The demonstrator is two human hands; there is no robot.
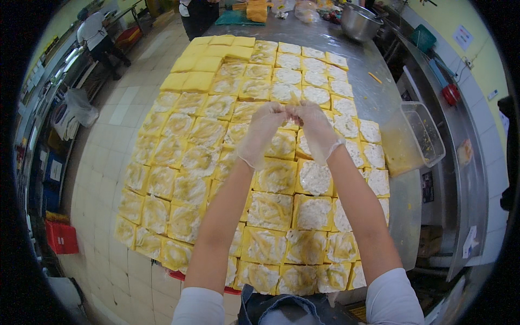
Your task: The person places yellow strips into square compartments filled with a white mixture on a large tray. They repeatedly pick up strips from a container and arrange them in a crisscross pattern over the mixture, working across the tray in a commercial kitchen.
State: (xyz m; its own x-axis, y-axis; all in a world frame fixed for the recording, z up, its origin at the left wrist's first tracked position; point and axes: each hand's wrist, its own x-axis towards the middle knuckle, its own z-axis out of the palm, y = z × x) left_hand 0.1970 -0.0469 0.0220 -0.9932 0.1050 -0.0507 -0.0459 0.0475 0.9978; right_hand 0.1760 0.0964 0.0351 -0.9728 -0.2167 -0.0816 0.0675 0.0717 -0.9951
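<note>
Both my hands wear clear plastic gloves and meet over the middle of a large array of square yellow bread slices (pixel 314 212). My left hand (pixel 261 127) is closed, its fingertips pinched against those of the right. My right hand (pixel 317 127) is closed too. Thin yellow strips (pixel 294 99) stick up between the fingertips; their kind is hard to make out. White spread with small flecks covers the right-hand slices (pixel 316 179). Yellow strips lie on the spread of many left and near slices (pixel 265 244). Plain yellow slices (pixel 197 64) sit on top at the far left.
A translucent plastic tub (pixel 400 157) with yellow bits stands at the table's right edge. A large steel bowl (pixel 360 23) and a green cutting board (pixel 238 17) are at the far end. A person (pixel 97 38) works at the far-left counter; another (pixel 196 16) stands beyond the table.
</note>
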